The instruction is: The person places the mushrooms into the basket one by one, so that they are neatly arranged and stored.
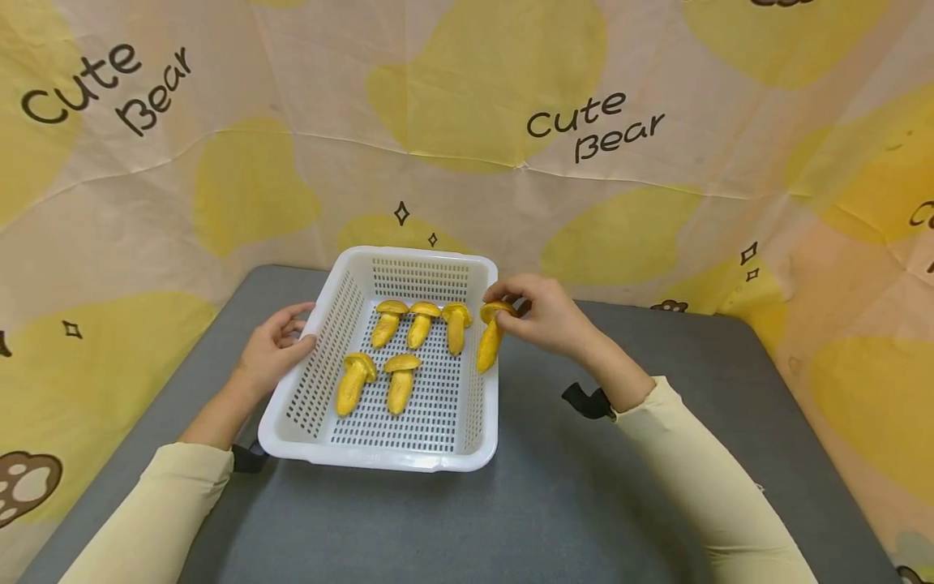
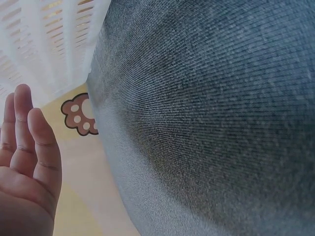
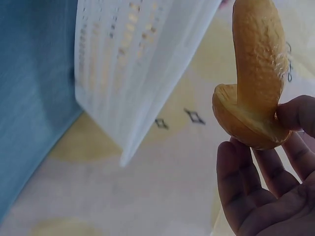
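A yellow mushroom (image 1: 489,347) with a domed cap and thick stem is pinched by its cap in my right hand (image 1: 543,315), just over the right rim of a white slotted plastic basket (image 1: 379,461). The right wrist view shows the same mushroom (image 3: 258,59) stem upward, thumb and fingers at the cap. Inside the basket lie several similar mushrooms: a back row with one mushroom (image 1: 421,326) in its middle, and a nearer pair including a mushroom (image 1: 353,385) at the left. My left hand (image 1: 270,353) is at the basket's left rim, its fingers (image 2: 43,142) nearly straight.
The basket stands on a dark grey table (image 1: 584,503). Behind and beside it hangs a cream and yellow printed cloth (image 1: 467,97) with lettering. Dark straps, one a black strap (image 1: 587,401), sit at both wrists.
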Demonstrator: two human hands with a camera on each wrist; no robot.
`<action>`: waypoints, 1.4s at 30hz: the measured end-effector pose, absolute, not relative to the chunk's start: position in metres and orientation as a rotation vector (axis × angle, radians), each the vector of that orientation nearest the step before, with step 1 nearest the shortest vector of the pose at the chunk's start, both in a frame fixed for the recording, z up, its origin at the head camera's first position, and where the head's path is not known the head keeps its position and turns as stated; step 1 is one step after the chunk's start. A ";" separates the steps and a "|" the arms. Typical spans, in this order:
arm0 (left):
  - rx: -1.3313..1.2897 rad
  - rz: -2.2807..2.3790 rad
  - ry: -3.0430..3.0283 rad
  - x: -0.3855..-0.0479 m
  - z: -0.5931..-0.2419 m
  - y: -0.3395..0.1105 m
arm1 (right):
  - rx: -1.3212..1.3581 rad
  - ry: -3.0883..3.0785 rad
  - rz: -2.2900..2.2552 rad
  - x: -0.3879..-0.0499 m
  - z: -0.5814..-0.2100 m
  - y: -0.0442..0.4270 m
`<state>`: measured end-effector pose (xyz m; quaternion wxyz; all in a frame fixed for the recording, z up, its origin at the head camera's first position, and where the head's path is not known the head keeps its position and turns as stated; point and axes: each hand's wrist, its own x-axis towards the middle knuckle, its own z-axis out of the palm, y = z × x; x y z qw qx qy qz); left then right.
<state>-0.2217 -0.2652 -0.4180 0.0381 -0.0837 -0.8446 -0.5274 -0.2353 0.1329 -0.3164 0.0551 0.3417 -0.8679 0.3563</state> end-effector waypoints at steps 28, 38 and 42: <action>-0.248 -1.657 -2.579 -0.221 -0.416 -0.265 | 1.377 -2.800 0.761 -0.249 -0.364 0.072; -0.241 -1.647 -2.589 -0.221 -0.415 -0.265 | 1.370 -2.889 0.648 -0.256 -0.374 0.061; -0.245 -1.651 -2.584 -0.221 -0.415 -0.265 | 1.345 -2.939 0.596 -0.257 -0.376 0.058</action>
